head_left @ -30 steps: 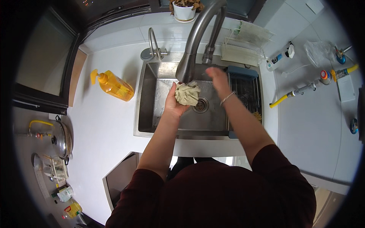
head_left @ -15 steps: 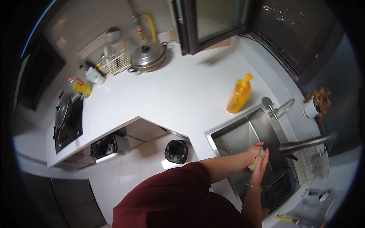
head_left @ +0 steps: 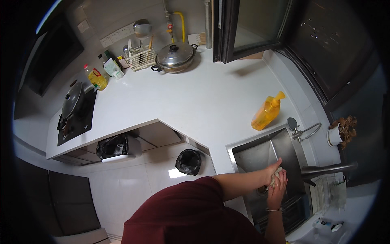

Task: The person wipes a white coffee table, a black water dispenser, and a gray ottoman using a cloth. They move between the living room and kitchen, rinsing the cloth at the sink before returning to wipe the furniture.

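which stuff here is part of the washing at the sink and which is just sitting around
In use: left hand, right hand, cloth pressed between them, sink, faucet.

Lying about: yellow soap bottle, lidded pot, dish rack, oil bottle, black bin.

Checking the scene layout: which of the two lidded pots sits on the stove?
The dark pot at far left, on the black cooktop; the steel pot stands on the white counter.
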`<state>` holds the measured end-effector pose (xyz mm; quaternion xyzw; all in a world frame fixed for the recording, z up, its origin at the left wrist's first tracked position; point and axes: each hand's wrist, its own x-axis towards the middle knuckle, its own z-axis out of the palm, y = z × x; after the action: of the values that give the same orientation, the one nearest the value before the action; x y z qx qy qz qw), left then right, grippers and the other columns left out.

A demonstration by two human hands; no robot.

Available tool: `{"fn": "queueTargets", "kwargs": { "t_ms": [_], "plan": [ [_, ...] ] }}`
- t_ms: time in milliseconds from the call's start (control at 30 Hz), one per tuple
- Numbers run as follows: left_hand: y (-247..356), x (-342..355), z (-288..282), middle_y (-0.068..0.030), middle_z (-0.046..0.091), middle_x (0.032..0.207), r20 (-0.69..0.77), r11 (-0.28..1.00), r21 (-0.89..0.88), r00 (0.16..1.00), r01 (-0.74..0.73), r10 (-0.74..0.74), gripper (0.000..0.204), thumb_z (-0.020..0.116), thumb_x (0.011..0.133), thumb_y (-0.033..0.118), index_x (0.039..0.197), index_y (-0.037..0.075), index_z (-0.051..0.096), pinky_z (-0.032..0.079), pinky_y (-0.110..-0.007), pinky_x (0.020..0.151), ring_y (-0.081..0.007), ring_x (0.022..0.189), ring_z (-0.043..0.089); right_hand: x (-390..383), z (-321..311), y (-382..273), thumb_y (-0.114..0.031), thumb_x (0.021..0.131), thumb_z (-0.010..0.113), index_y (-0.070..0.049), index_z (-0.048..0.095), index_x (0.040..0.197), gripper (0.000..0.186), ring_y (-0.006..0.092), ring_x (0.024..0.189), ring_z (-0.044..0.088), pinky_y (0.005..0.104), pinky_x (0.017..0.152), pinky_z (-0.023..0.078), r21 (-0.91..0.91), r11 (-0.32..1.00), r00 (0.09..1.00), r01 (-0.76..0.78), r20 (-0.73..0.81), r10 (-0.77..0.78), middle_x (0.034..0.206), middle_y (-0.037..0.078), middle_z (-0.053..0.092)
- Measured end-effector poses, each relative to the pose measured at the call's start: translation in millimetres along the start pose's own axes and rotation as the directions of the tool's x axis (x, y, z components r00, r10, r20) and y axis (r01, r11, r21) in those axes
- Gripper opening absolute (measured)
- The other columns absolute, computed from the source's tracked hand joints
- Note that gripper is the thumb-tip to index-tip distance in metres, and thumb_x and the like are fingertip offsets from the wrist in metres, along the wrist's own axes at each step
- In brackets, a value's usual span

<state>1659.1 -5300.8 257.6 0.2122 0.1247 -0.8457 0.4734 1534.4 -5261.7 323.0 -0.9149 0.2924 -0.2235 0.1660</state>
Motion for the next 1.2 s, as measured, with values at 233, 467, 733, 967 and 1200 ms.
{"fn": "queueTargets", "kwargs": {
  "t_ms": [233,467,733,967,1200],
  "plan": [
    [-26,-10,21,-0.0132,0.062,0.088,-0.241,0.983,0.148,0.960,-0.110,0.144,0.067,0.032,0.092,0.066,0.093,0.005,0.059,0.047,-0.043,0.078,-0.0265,0.083,0.058,-9,5,9,-0.030,0.092,0.045,-0.003,0.053,0.093,0.028,0.0376,0.119,0.045,0.0580,0.109,0.020,-0.023,0.998,0.985,0.050,-0.164,-0.053,0.119,0.015,0.051],
    [-20,18,-19,-0.0166,0.063,0.092,0.520,0.984,0.179,0.850,-0.010,-0.086,0.049,0.029,0.098,0.041,0.089,0.003,0.060,0.046,-0.046,0.082,-0.0299,0.085,0.059,9,9,5,-0.023,0.082,0.053,-0.004,0.057,0.084,0.020,0.0331,0.103,0.051,0.0509,0.098,0.033,0.005,1.000,0.955,-0.025,-0.295,0.025,0.103,0.011,0.057],
    [-33,24,-25,-0.0109,0.063,0.101,-0.055,0.996,0.074,0.997,-0.040,0.044,0.035,0.034,0.098,0.035,0.098,0.010,0.059,0.049,-0.044,0.083,-0.0260,0.090,0.061,15,9,9,-0.020,0.078,0.054,-0.006,0.062,0.073,0.017,0.0296,0.082,0.056,0.0429,0.080,0.039,0.013,0.973,0.906,-0.230,-0.363,0.219,0.080,0.009,0.061],
    [-57,1,-2,-0.0054,0.061,0.107,-0.172,0.938,0.302,0.958,-0.172,0.231,0.042,0.038,0.097,0.049,0.114,0.014,0.055,0.050,-0.041,0.079,-0.0247,0.095,0.060,5,32,43,-0.028,0.085,0.051,-0.001,0.063,0.079,0.030,0.0402,0.091,0.058,0.0472,0.079,0.044,0.567,0.524,0.540,-0.636,-0.158,0.827,0.092,0.020,0.064],
    [-45,-31,11,-0.0070,0.061,0.111,0.021,0.847,0.467,0.961,-0.252,0.275,0.045,0.055,0.091,0.048,0.116,0.011,0.056,0.048,-0.038,0.091,-0.0226,0.104,0.059,6,17,1,-0.027,0.088,0.049,-0.004,0.054,0.116,0.036,0.0398,0.107,0.055,0.0476,0.091,0.044,0.368,0.666,0.664,-0.649,-0.152,0.732,0.122,0.021,0.055]
  ]
}}
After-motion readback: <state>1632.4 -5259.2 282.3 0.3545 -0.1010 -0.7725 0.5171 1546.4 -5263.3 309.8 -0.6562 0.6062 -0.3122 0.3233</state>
